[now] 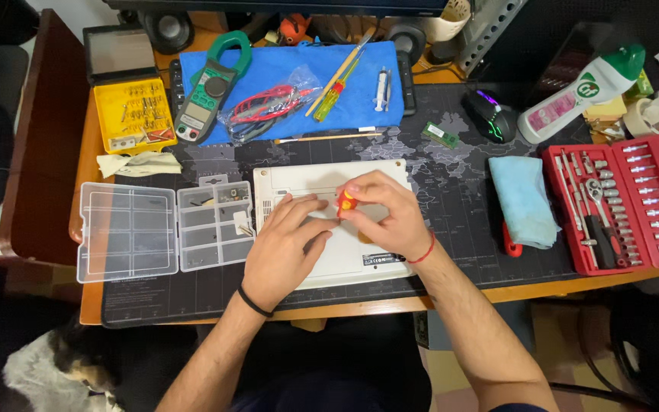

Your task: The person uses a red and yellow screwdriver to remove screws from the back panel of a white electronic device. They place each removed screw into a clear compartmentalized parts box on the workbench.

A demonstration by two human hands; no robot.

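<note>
Head view, clear compartment box (215,225) holding small parts, red socket case (627,198) full

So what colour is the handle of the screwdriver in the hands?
Red with a yellow patch: the screwdriver handle shows in the head view, pinched by the right hand.

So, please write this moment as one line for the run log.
right hand: holds red screwdriver | left hand: on white laptop | clear parts box: open, left
</note>
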